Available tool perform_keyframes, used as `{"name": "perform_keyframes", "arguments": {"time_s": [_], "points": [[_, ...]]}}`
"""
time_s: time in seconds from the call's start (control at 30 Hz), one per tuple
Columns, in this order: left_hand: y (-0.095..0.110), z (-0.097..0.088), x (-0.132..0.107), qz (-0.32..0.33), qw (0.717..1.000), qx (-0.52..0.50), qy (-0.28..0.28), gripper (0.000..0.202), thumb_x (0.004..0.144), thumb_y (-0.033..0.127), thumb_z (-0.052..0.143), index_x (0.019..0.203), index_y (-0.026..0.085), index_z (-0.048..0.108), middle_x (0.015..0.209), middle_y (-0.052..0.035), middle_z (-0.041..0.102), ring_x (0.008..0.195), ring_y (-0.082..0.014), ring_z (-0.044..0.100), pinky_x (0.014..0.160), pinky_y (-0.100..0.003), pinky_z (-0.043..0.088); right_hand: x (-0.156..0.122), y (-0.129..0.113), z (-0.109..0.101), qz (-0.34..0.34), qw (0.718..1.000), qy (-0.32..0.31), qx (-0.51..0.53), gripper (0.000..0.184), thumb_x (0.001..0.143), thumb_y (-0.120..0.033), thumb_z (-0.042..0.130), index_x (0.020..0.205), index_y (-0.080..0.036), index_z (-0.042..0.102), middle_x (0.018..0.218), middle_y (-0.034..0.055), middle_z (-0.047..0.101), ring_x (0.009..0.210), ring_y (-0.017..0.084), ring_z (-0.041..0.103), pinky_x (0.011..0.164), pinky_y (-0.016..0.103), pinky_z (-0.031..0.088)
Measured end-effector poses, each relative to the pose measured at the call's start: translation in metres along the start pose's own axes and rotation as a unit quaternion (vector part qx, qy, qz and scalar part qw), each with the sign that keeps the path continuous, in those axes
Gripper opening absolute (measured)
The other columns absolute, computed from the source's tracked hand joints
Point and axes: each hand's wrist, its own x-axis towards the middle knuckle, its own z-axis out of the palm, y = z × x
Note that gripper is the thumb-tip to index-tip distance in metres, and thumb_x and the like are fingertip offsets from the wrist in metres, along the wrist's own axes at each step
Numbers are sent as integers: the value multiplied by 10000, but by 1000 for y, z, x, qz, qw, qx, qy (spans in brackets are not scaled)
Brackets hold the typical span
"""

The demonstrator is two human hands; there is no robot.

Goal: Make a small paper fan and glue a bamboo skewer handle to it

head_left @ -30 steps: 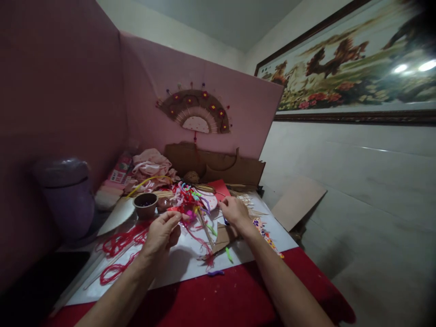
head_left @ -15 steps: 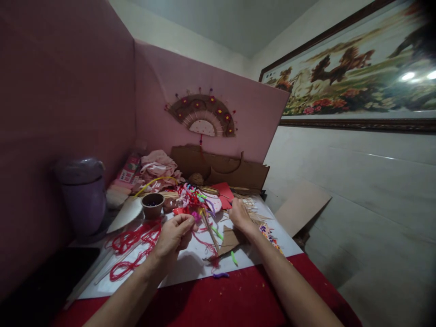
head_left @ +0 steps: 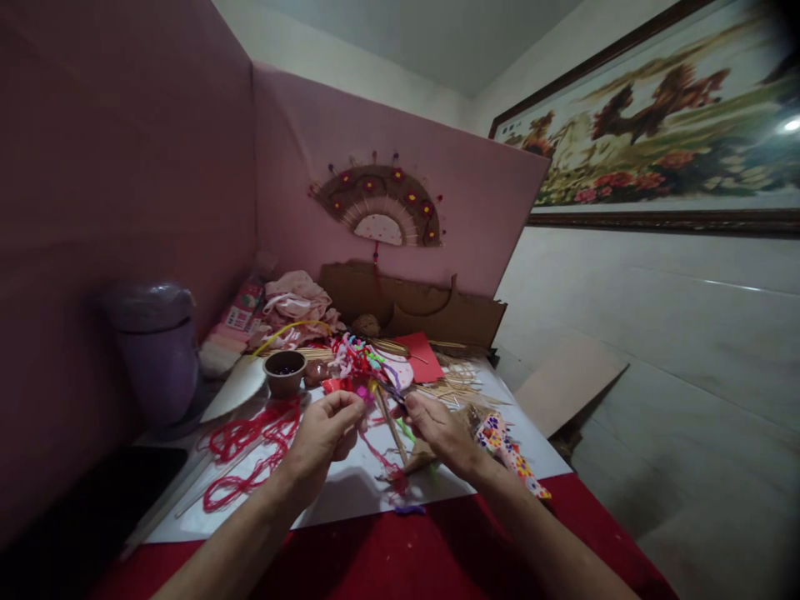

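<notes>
Our left hand (head_left: 331,427), at the middle of the frame, has thumb and forefinger pressed together; whether a fine thread is between them, we cannot tell. Our right hand (head_left: 442,432), just right of centre, pinches a slim dark tool (head_left: 398,399) by its near end, perhaps so that its tip, directed to upper left, stays free; its exact kind is too blurred.

Along the bottom edge we see a red cloth (head_left: 362,558), cut off by the frame, and over it a flat white sheet (head_left: 337,502), probably laid as protection. Left of centre lie loose loops of bright red yarn (head_left: 284,423). One torn brown cardboard piece (head_left: 420,457) is partly hidden by our right hand. A round brown bowl (head_left: 286,386) stands upright, which seems to keep its small dark contents (head_left: 286,369) together.
</notes>
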Motion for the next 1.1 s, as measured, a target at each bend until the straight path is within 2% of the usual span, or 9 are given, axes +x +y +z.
{"name": "perform_keyframes", "arguments": {"time_s": [0.2,0.6,0.8,0.97,1.1], "points": [[0,1,0,0,1000,9,-5,237,718,326,631,647,147,492,443,69,443,321,-4,222,347,-174,89,-2,9,9,19,997,-52,54,456,874,-579,326,747,-174,492,618,-27,379,524,102,332,471,219,267],[-3,-1,-1,-5,999,27,-19,200,729,288,607,644,147,494,461,65,445,340,-8,234,356,-176,97,3,7,17,-1,998,-33,48,436,882,-562,330,717,-179,460,630,-20,403,563,111,368,503,224,298],[-3,0,-1,-9,999,35,-14,198,720,290,607,642,149,492,464,61,446,340,-10,237,356,-180,97,3,7,17,-6,999,-26,35,430,888,-540,339,738,-171,499,651,-8,432,585,116,386,516,224,313],[-4,0,1,-7,999,41,-10,199,722,290,605,639,148,493,459,62,441,337,-11,238,355,-180,99,2,3,16,15,998,-27,49,452,881,-554,332,752,-164,521,628,-14,419,570,117,375,506,224,299],[-3,0,1,-6,999,41,-2,208,721,299,611,642,148,491,493,48,483,338,-8,249,353,-178,100,1,3,16,11,999,-7,35,437,875,-535,359,716,-163,522,604,-18,416,563,118,368,512,229,287]]}}
